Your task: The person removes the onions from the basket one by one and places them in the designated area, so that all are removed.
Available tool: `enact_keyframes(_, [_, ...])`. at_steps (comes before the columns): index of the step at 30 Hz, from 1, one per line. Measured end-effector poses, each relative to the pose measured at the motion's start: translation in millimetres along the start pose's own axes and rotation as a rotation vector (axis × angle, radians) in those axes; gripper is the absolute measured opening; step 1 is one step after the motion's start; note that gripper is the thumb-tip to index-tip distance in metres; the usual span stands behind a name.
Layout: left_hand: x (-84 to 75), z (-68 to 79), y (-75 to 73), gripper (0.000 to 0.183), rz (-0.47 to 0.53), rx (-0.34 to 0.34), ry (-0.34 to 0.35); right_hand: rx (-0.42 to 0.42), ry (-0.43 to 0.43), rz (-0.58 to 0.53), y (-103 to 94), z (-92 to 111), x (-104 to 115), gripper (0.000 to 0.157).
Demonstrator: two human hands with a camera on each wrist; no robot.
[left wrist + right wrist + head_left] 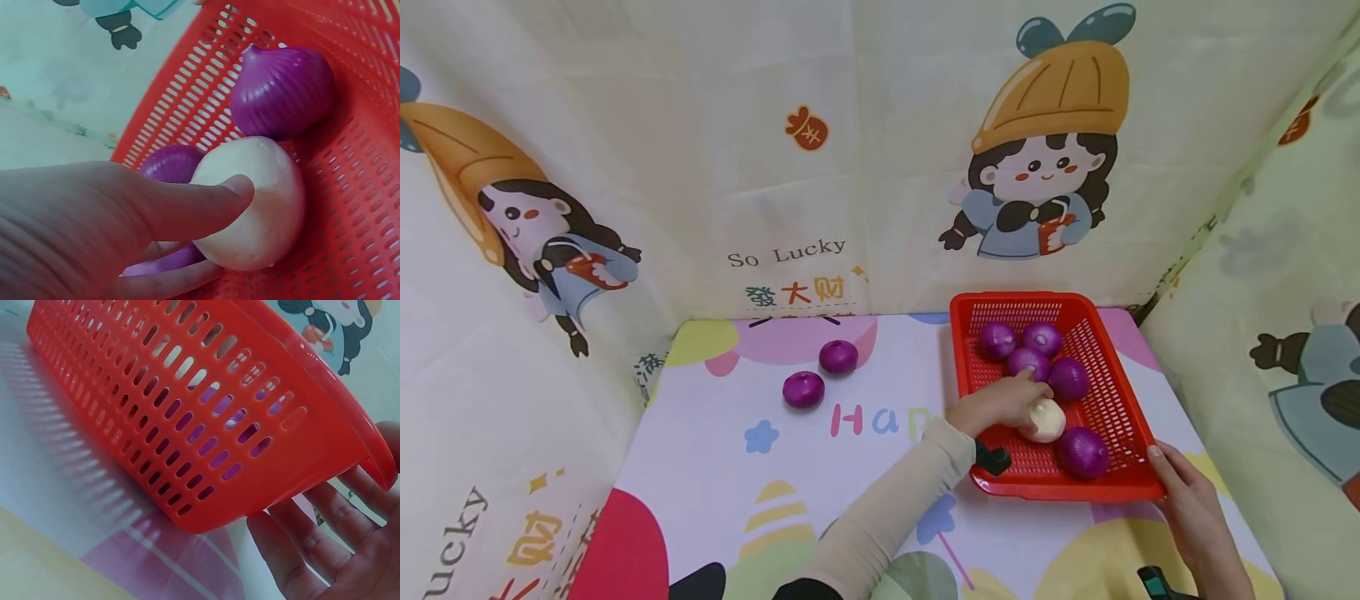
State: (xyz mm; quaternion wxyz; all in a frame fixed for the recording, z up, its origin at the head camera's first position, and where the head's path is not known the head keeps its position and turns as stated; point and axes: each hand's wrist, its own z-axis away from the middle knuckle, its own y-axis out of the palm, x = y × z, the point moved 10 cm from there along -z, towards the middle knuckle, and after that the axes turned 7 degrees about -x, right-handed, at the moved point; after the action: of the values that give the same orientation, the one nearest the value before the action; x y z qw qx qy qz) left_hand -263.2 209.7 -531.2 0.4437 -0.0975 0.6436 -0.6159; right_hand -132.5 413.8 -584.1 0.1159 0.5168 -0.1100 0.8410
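Note:
In the head view a red plastic basket with slotted walls stands at the right of the table. My left hand reaches into it and holds a smooth, round cream-white vegetable, thumb across its side and fingers curled around the far side. Several purple onions lie about it in the basket, one just beyond the white one in the left wrist view. At the near right corner my right hand grips the basket's rim, thumb on top and fingers underneath, as the right wrist view shows.
Two more purple onions, one nearer and one farther, lie on the patterned tabletop left of the basket. Printed cloth walls rise behind the table and on both sides, with the basket's far end close to the back one.

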Motion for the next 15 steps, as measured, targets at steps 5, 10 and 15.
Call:
enact_keyframes(5, [2.8,4.1,8.2,0.061,0.037,0.018,-0.048,-0.012,0.022,0.016,-0.7,-0.5,-2.0,0.022])
enact_keyframes(10, [2.0,4.4,10.2,0.060,0.003,0.001,-0.027,-0.011,0.015,0.007,-0.6,0.6,-1.1,0.020])
enact_keyframes(15, [1.1,5.3,10.8,0.060,0.035,0.010,-0.022,0.002,0.005,0.000,0.5,0.8,1.4,0.015])
